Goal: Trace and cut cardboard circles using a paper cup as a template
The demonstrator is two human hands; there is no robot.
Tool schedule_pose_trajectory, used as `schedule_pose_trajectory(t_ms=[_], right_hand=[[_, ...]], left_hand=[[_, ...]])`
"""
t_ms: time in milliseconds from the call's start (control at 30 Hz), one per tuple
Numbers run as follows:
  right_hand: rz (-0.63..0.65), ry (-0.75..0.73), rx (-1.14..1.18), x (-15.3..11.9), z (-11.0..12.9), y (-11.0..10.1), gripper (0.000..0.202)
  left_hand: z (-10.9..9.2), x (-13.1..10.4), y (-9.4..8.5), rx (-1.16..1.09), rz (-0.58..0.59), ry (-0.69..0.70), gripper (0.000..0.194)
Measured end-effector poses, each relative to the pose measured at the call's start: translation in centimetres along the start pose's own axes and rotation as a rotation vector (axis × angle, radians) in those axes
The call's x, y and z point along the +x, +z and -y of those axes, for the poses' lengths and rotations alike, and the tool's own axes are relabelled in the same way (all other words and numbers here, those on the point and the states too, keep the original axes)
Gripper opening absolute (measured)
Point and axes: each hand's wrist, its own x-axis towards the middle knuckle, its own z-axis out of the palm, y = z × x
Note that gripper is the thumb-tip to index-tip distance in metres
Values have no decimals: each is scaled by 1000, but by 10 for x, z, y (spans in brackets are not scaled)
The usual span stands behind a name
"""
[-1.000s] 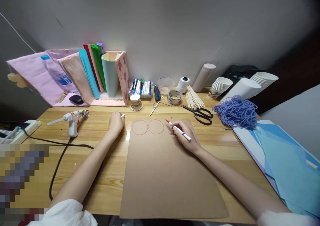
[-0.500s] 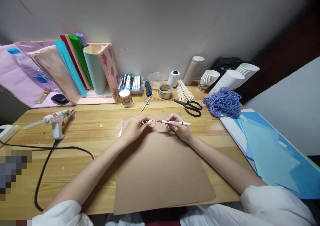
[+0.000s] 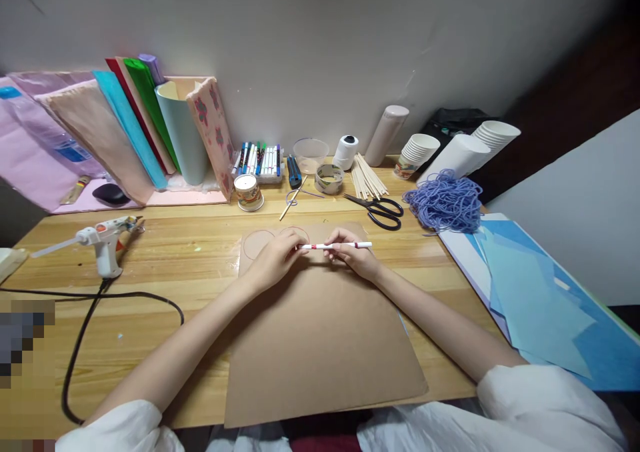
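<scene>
Keep the slim white felt-tip marker with dark red bands (image 3: 363, 245) level and in line with the small white plastic cap (image 3: 307, 247); in what looks like a capping step, best to push straight along the shared axis, without tilting, to spare the nib. Pinching the cap narrowly with the left hand (image 3: 275, 259) and gripping the barrel in curled fingers of the right hand (image 3: 359, 259), just inside the far edge of the large flat brown cardboard sheet (image 3: 325, 345), itself reaching the near edge of the pale wooden worktop (image 3: 160, 252). Press evenly until firm; cannot tell whether fully seated. Avoid brushing the thin red drawn circles (image 3: 259, 245) by the sheet's far left corner. Compared with half a second ago, now meeting tip to cap instead of standing slightly apart, and showing only a short red band rather than a long bare red tip. Compared with a second ago, brought together from beyond the sheet's left edge and from near its far right corner.
</scene>
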Motion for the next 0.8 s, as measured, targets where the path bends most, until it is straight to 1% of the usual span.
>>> schedule_pose_trajectory(t_ms=[100, 233, 400, 500, 567, 600, 667, 733, 800], right_hand=[[33, -4, -25, -2, -1, 0, 19], [46, -7, -53, -4, 0, 1, 23], [92, -51, -147, -12, 7, 5, 21], [132, -46, -188, -14, 10, 6, 22], [141, -37, -173, -11, 9, 5, 24], [126, -39, -151, -8, 7, 5, 25], [38, -59, -86, -1, 4, 2, 28], [-87, -87, -14, 8, 2, -1, 35], [-165, -92, 31, 15, 1, -7, 45]], left_hand=[[-1, 0, -2, 23, 25, 13, 21], [-1, -1, -1, 48, 44, 30, 24], [-6, -5, -1, 94, 108, -13, 22], [-11, -8, -2, 93, 144, -31, 24], [-13, -6, -3, 98, 155, -58, 26], [-13, -4, -3, 97, 148, -76, 26], [-11, 5, 0, 75, 103, -109, 28], [-8, 18, 4, 32, 28, -159, 30], [-4, 33, 11, 8, -61, -241, 33]])
